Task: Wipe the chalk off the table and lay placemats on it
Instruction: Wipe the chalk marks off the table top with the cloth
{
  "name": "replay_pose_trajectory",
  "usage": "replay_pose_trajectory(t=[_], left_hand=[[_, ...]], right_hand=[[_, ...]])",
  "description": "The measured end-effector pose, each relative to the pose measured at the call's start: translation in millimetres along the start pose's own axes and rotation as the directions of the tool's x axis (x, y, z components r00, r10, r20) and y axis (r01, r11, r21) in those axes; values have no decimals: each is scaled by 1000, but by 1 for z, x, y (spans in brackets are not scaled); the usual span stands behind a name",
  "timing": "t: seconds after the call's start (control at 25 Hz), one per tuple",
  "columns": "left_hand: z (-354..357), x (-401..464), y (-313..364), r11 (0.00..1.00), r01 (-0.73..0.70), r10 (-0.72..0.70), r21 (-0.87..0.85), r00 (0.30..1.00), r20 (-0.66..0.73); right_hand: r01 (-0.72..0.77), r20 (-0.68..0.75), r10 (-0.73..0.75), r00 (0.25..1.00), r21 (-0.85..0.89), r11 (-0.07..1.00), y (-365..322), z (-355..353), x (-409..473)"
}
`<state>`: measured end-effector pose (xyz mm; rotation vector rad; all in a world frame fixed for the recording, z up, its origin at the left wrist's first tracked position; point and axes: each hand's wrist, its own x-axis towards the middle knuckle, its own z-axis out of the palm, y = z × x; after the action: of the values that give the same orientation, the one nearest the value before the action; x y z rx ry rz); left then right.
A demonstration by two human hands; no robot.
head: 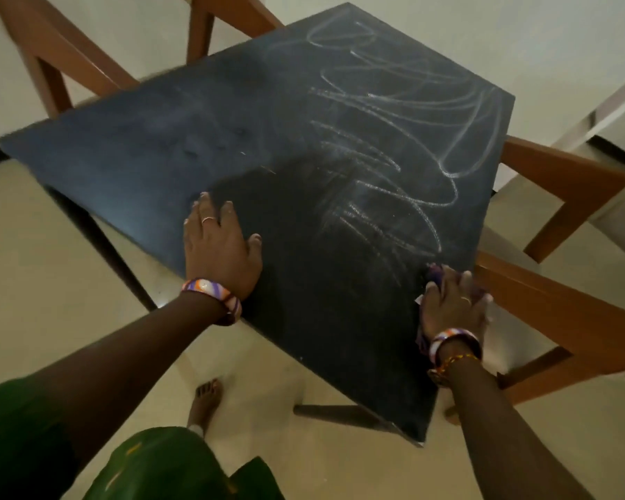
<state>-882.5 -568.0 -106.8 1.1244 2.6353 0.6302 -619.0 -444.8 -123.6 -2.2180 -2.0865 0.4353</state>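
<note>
- Black table point(181, 138): square top, seen cornerwise, near corner low in view; left part looks mostly wiped with only a faint haze, so roughly half done by the look of it.
- Chalk scribbles point(405, 113): loops and zigzags across the table's right half, far corner to near right edge; smeared thinner toward the table's middle; all of this left to wipe.
- Wooden chairs point(570, 182): pushed close against the table's right and far sides, crowding the right edge; open floor along the table's left and near edges, with room to step round.
- Left hand point(219, 243): flat on the table near its left edge, fingers spread and straight, holding nothing, bracing.
- Right hand point(451, 304): pressed down at the table's right edge, fingers extended over a cloth.
- Purple cloth point(435, 274): mostly hidden under the right hand, a bit showing past the fingertips; possibly overhanging the table's edge, too blurred to be sure.
- Placemats: none in view on or beside the table; laying not yet begun.
</note>
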Motion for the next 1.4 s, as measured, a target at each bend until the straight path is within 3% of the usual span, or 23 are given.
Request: replay_pose_trajectory(t=[0.12,0.2,0.28,0.32,0.44,0.68,0.92,1.0,1.08,1.16,1.24,1.28,1.4], left_hand=[[25,-58,25,903,347,-358,-254,934,5],[42,-78,44,691,521,-567,-500,821,72],[53,-79,60,424,511,-703,-748,706,84],[56,-77,64,348,460,-750,-817,659,52],[66,-72,70,385,416,-780,-824,624,-50],[76,-68,69,426,425,-807,-798,578,-123],[80,-69,64,343,375,-828,-861,554,-88],[80,-70,66,291,375,-839,-880,542,-47],[77,-71,69,258,401,-845,-879,534,-4],[75,-73,72,244,417,-851,-875,526,13],[74,-75,74,242,424,-859,-873,512,10],[74,-75,74,245,429,-862,-870,508,8],[75,-75,72,250,447,-863,-859,506,12]], right_hand=[[185,17,-184,983,-42,982,22,21,-49],[324,-18,-324,946,-17,946,35,35,-79],[330,-17,-332,943,151,932,45,40,-98],[319,-15,-325,946,242,917,48,40,-101],[332,-54,-335,941,352,875,44,31,-68],[243,-55,-241,969,393,887,23,-1,41],[359,-93,-391,916,627,691,56,33,-53],[381,-50,-415,908,510,771,51,29,-37],[381,-7,-398,917,302,874,38,14,7],[418,17,-421,907,77,905,27,-4,45],[538,23,-538,843,-72,840,26,-11,48],[634,44,-633,773,-82,769,27,-11,35],[885,206,-865,457,-5,466,41,-9,-22]])
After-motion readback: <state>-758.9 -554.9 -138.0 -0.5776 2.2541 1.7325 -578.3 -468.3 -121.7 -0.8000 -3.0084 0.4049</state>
